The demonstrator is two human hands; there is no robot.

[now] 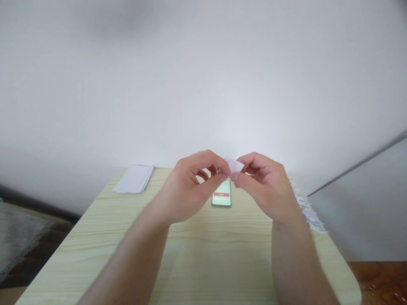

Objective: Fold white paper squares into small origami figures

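Observation:
A small piece of folded white paper (234,165) is pinched between both hands above the table. My left hand (200,182) is closed, with thumb and forefinger tips gripping the paper's left side. From the right, my right hand (265,182) pinches its lower right part, fingers curled. The fingers hide some of the folds. Beneath and behind the hands lies a smartphone (221,199) with a lit screen showing a red bar; its upper end is covered by the hands and paper.
A stack of white paper sheets (134,178) lies at the table's back left. Several folded white paper pieces (310,214) line the right edge, partly behind my right forearm. The pale wooden table (203,262) meets a white wall (203,84) at the back.

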